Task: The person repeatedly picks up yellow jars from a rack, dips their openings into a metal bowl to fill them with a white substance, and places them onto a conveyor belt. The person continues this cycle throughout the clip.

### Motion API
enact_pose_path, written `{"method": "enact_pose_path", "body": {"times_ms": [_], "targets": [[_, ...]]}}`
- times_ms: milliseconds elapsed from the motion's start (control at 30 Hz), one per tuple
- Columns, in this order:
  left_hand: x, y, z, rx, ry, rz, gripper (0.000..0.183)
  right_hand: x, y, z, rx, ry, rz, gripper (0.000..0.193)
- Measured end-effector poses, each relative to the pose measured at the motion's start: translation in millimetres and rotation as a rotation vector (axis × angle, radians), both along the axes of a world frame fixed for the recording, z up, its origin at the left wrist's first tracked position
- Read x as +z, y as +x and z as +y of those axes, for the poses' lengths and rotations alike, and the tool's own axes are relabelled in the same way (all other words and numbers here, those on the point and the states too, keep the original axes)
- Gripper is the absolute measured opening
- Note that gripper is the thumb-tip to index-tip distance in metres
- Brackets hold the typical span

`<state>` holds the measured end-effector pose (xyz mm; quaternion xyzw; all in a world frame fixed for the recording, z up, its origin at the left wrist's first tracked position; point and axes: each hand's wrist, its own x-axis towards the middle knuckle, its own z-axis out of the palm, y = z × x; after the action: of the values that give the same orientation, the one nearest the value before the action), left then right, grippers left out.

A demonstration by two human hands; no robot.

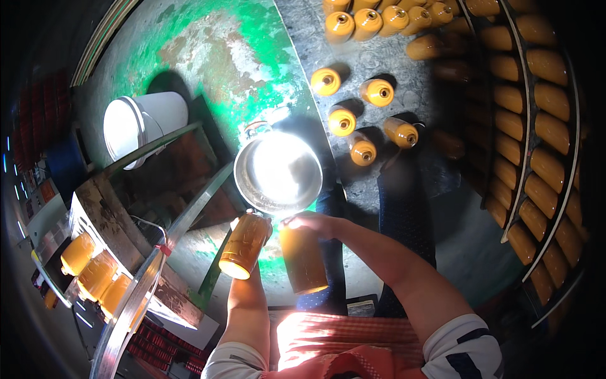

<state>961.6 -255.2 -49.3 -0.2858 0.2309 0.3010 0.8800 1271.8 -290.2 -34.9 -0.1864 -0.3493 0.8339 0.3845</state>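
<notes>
Both grips are narrow, closed just on the near side of the metal basin [247,180]: left hand [267,230], largely hidden, on a glossy orange bottle [242,245]; right hand [314,223] on a duller one [304,260]. Beyond the basin, worn green flooring [142,69] meets grey ground [353,55] along a straight edge. Standing bottles [380,93] and a loaded rack [528,117] bound the basin's right; a white bucket [165,112] and metal frame [189,211], its left. Green floor separates basin from bucket.
</notes>
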Motion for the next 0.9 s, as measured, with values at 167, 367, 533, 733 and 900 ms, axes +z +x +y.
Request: {"method": "enact_pose_path", "body": {"times_ms": [167,367,533,733,900], "targets": [[6,0,-3,-0.124,0.316,-0.035,0.048,14,-28,4,-0.063,0.116,0.078,0.035],[28,11,-8,-0.055,0.232,0.393,0.053,31,-31,-15,0.016,-0.388,0.261,0.042],[22,18,-4,-0.112,0.422,0.089,0.053,26,-17,-20,0.078,-0.360,0.275,0.037],[17,22,-12,-0.101,0.287,0.075,0.051,38,11,-25,0.105,-0.641,0.401,0.041],[32,71,16,-0.149,0.397,0.283,0.051,22,111,-20,-0.196,-0.406,0.108,0.030]]}}
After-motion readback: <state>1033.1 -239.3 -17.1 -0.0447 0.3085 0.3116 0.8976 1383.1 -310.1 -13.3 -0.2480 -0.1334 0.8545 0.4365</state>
